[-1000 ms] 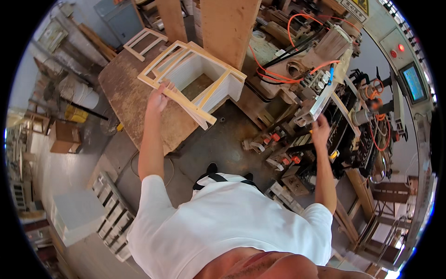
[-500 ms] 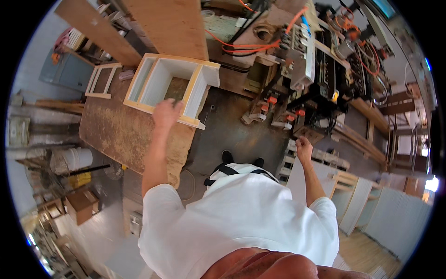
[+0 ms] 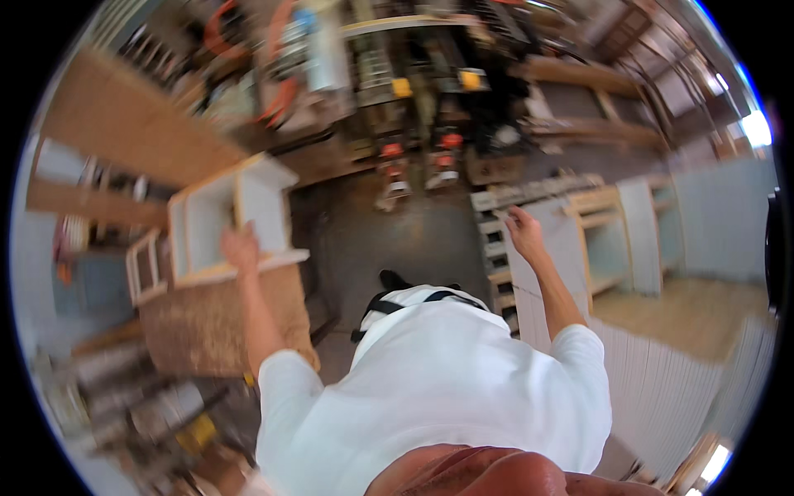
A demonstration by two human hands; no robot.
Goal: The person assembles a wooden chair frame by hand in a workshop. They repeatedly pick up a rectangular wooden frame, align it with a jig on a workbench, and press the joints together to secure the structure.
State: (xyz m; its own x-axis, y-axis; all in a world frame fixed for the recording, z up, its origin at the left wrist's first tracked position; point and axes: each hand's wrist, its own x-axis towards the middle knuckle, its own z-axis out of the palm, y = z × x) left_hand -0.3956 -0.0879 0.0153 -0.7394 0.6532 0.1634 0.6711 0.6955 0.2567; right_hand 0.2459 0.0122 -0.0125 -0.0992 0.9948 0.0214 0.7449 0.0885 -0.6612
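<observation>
Pale wood and white panels make up the open box-shaped cabinet carcass (image 3: 223, 219) that lies on a chipboard-topped workbench (image 3: 211, 326) at the left of the head view, its open side turned up toward the camera. The left hand (image 3: 240, 248) rests on the carcass's near rail, fingers curled over the edge in what reads as a light hold; motion blur hides how firmly it closes. The right hand (image 3: 523, 230) is raised well apart from it at the right, fingers loosely spread and grasping nothing, close to a stack of white slatted frames (image 3: 496, 240) without clearly touching them. Judged from this posture, the step in hand is steadying or shifting the carcass on the bench with one arm, and any further move calls for a firmer two-handed purchase, since a single hand at one rail gives little control over so wide a box. Beside the carcass to the left lies a smaller white frame (image 3: 145, 264). Beyond the dark floor (image 3: 389, 240) stand red-footed machines (image 3: 418, 161) with orange hoses (image 3: 281, 91) looped above. White cabinet units (image 3: 616, 236) and a ribbed white panel (image 3: 662, 388) crowd the right side, narrowing the standing room there, while blurred clutter (image 3: 149, 405) lies below the bench at lower left. White shirt (image 3: 430, 388) fills the foreground and hides the bench's near corner
</observation>
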